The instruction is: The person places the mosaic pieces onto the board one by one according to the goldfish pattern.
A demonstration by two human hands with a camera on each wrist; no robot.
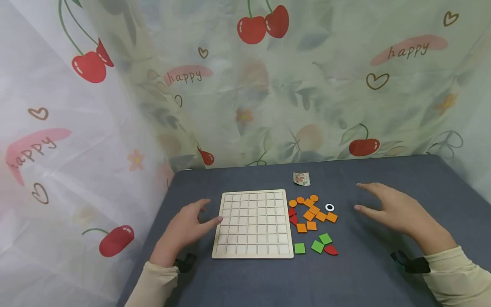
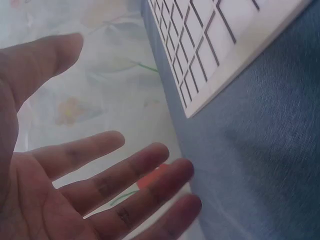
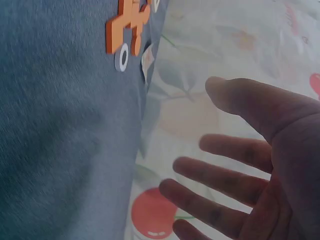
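Note:
A pale square grid board point(image 1: 253, 224) lies flat on the dark table, its squares bare. My left hand point(image 1: 188, 228) is held by the board's left edge, fingers spread and holding nothing; whether the thumb touches the rim I cannot tell. Over the table's right side is my right hand point(image 1: 399, 211), its fingers extended and nothing in them. Between board and right hand lie several orange square tiles point(image 1: 309, 215), orange round pieces point(image 1: 300, 200), green square tiles point(image 1: 317, 246), red pieces point(image 1: 331, 250) and a white ring with a dark centre point(image 1: 329, 207).
A small printed card point(image 1: 301, 179) with a grid picture lies behind the pieces. The table point(image 1: 245, 281) has a dark grey-blue cloth surface. Curtains printed with cherries point(image 1: 364, 147) hang around its back and sides. Dark straps point(image 1: 412, 263) circle both wrists.

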